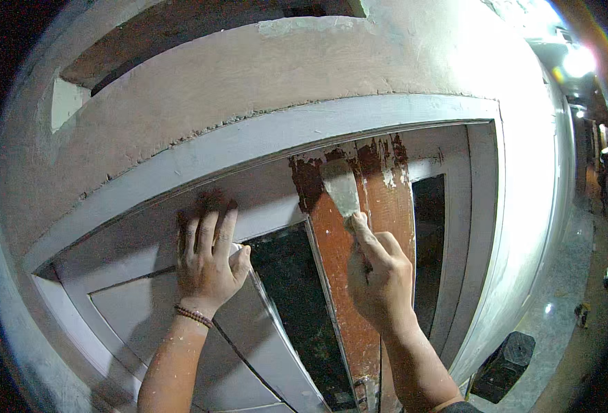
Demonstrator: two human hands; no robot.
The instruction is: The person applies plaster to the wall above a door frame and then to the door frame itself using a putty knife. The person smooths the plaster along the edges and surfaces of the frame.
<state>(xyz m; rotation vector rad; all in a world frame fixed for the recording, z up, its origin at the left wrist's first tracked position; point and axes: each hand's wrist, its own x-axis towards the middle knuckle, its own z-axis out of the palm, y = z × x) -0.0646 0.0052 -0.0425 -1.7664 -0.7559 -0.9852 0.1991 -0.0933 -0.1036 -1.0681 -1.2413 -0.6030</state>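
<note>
My right hand (382, 270) grips the handle of a paint scraper (342, 184). Its broad blade lies against the upper part of a door, where paint is partly stripped. Below and around the blade, reddish-brown wood (390, 224) shows, with ragged dark and pale paint patches near the top. My left hand (210, 258) rests on the pale painted door panel (139, 303), fingers spread and pointing up, holding nothing. A beaded bracelet (194, 316) circles that wrist. Between the hands is a dark glass pane (294, 296) set in the door.
A pale door frame (269, 131) surrounds the door, beneath a rough plaster wall (249, 76) with a recessed opening. A narrow dark pane (428, 241) stands right of the bare wood. A black box-like object (504, 366) sits on the floor at lower right. A bright lamp (579, 62) shines upper right.
</note>
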